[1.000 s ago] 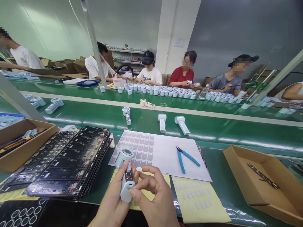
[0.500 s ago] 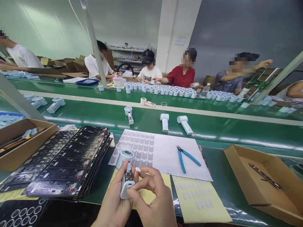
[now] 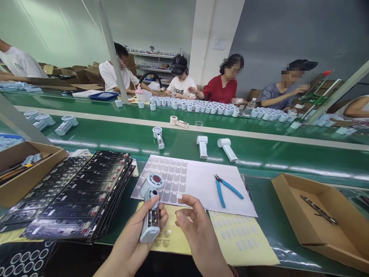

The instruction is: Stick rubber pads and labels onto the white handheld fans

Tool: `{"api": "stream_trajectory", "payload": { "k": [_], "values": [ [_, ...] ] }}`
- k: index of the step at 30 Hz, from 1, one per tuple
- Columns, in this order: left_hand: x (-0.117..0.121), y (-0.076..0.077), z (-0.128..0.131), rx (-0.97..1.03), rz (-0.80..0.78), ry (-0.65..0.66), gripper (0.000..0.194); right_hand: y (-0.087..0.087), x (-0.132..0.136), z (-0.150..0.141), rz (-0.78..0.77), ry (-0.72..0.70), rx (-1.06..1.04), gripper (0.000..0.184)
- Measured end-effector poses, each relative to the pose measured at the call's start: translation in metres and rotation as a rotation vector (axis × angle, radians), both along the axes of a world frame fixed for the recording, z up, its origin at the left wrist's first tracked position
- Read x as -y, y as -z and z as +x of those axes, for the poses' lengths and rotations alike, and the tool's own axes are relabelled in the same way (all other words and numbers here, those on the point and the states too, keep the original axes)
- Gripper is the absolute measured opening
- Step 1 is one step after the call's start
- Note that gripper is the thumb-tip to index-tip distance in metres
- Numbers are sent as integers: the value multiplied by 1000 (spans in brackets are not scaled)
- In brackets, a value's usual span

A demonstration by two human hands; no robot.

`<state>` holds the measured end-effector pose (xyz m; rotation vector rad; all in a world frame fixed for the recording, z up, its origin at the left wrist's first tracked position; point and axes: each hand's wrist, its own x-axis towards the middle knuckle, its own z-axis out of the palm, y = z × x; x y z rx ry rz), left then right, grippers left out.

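Observation:
In my left hand [image 3: 134, 231] is a light-blue handheld device [image 3: 150, 227], its fingers wrapped around the handle. It has a round ringed head with a dark reddish centre, and a circuit board shows along the open handle face. My right hand [image 3: 198, 227] hovers just right of it, apart from it, thumb and index finger spread. A small white piece [image 3: 179, 196], like an oval sticker, sits at the index fingertip. Beneath the hands lies a yellow backing sheet [image 3: 173, 244]. A sheet of grey stickers [image 3: 213, 173] is behind them.
Blue-handled nippers [image 3: 229, 188] rest on the white sheet. Stacked circuit boards [image 3: 77, 196] stand left; a cardboard box [image 3: 319, 211] sits right. A yellow sticker sheet [image 3: 245, 254] lies front right. Several similar devices [image 3: 203, 146] lie on the green belt [image 3: 178, 142]. Co-workers sit opposite.
My right hand has drawn away from the device to the right, and its thumb no longer touches the handle's end. My left hand has turned the device slightly.

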<state>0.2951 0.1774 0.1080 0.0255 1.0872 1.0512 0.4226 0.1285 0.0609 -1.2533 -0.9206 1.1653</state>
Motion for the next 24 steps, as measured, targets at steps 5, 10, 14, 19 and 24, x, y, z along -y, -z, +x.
{"api": "stream_trajectory", "payload": {
  "k": [5,10,14,19,24],
  "values": [
    [-1,31,-17,-229,139,95,12,28,8,4,38,-45,338,17],
    [6,45,-22,-282,288,234,24,42,8,-8,159,-53,692,14],
    [7,48,-21,-336,315,251,35,42,6,-8,236,-64,851,18],
    [6,44,-20,-340,291,261,44,25,6,8,121,-177,340,13],
    [3,31,-9,-308,315,274,52,-4,1,15,138,-155,89,18]
  ]
}}
